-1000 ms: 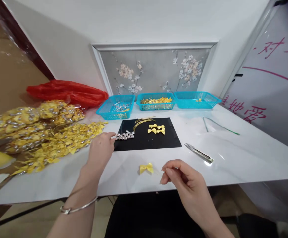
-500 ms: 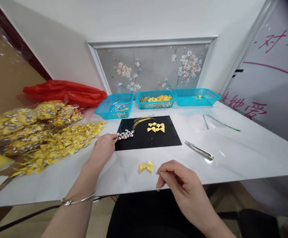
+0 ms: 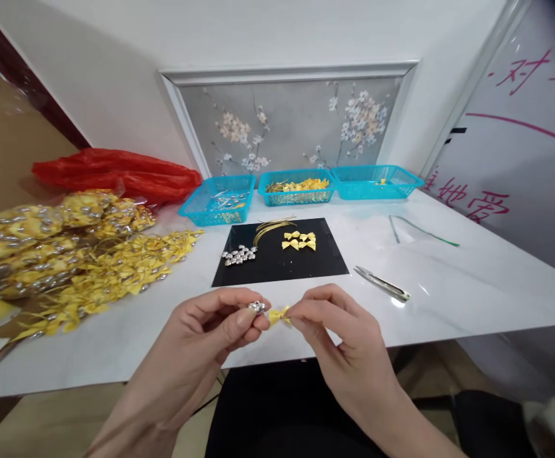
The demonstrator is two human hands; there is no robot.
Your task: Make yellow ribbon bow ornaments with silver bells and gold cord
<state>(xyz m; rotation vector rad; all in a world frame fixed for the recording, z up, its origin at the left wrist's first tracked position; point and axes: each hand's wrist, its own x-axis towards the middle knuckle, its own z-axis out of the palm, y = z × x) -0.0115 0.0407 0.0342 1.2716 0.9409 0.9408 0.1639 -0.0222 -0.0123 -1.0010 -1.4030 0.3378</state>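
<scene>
Left hand: the left hand (image 3: 210, 331) had come back from the bead cluster (image 3: 240, 256) to the near middle, thumb and fingers pinching a silver bead (image 3: 257, 307).
Right hand: the right hand (image 3: 344, 331) had closed in on the yellow bow (image 3: 276, 316), thumb and forefinger apparently gripping its right end.
Bow position: just right of the bead, over the near middle of the white table (image 3: 478, 286); whether it was lifted could not be told.
Meaning: in this inspector's judgement, bead and bow were now close enough to be worked together.
Black mat: the black mat (image 3: 277, 272) lay beyond the hands, cluster at its left, small bows (image 3: 290, 244) at its right.
Near edge: it ran close beneath both hands, leaving little table this side.
Room for moving: most lay at right, past the snips (image 3: 382, 284); the yellow heap (image 3: 129, 270) limited the left.
</scene>
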